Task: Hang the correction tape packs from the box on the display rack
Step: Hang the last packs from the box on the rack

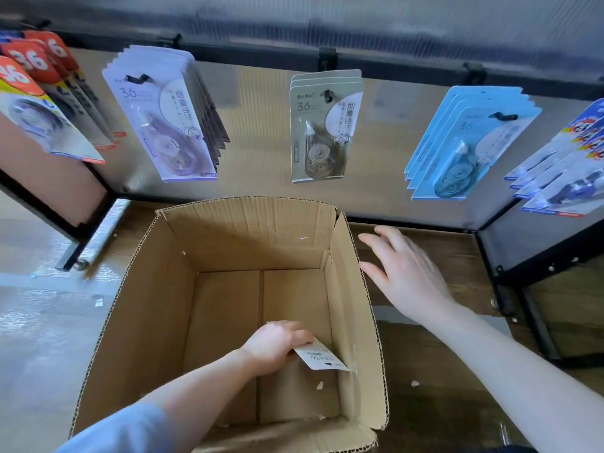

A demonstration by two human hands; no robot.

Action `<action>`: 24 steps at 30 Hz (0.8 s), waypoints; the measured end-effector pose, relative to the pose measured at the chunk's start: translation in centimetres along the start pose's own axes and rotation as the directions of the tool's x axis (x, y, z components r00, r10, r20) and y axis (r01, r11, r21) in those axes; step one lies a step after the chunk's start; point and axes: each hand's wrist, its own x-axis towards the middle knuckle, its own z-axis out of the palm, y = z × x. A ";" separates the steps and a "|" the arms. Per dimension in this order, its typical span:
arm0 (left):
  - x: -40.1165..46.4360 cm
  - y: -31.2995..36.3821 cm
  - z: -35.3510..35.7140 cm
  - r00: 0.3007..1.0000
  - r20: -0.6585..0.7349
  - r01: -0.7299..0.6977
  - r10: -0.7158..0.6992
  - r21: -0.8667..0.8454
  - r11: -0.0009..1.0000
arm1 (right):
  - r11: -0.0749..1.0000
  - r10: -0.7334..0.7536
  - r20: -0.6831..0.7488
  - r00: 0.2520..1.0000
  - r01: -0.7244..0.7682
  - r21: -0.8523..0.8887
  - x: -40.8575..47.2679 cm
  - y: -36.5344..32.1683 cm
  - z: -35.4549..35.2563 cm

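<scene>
Reaching down from the near edge, the left hand [276,346] is deep inside the open cardboard box [147,308], its fingers curled round the end of a correction tape pack [322,358] that lies tilted near the box's right wall, printed card face up. That pack is the only one visible in the box; a few paper scraps lie on the bottom beside it. Outside the box on the right, the right hand [408,273] hovers over the wooden floor [434,403] with fingers spread and relaxed, holding nothing, just beside the box's right flap. Beyond the box stands the display rack [425,65], a black frame with a translucent back panel and a row of hooks. Hanging from it, left to right, are red-and-yellow packs [36,103], a thick stack of lavender packs [163,116], a few grey-beige packs [323,129] directly above the box, a stack of light blue packs [467,142], and white-and-blue packs [568,168] at the far right edge, these last blurred so their print is probably unreadable.
</scene>
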 end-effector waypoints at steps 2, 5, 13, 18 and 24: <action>-0.4 0.1 -1.2 0.995 -0.063 0.069 -0.078 -0.136 0.988 | 1.000 0.005 0.004 1.000 -0.005 -0.009 0.0 0.0 -0.1; -1.3 0.0 -3.2 0.963 -0.121 0.193 -0.241 -0.313 0.930 | 0.999 0.022 0.008 1.000 -0.022 -0.037 -0.1 -0.1 -0.3; -3.0 0.0 -9.5 0.870 -0.178 0.246 -0.459 -0.650 0.719 | 0.998 0.038 -0.036 0.999 -0.040 -0.046 0.1 -1.1 -0.5; -3.7 1.1 -13.4 0.865 -0.264 0.126 -0.428 -0.710 0.693 | 0.998 0.047 -0.067 0.997 -0.050 -0.045 0.1 -1.4 -0.8; -3.9 2.8 -18.0 0.836 -0.391 -0.060 -0.385 -0.763 0.644 | 0.993 0.112 -0.125 0.986 -0.116 -0.018 -0.2 -0.7 -1.5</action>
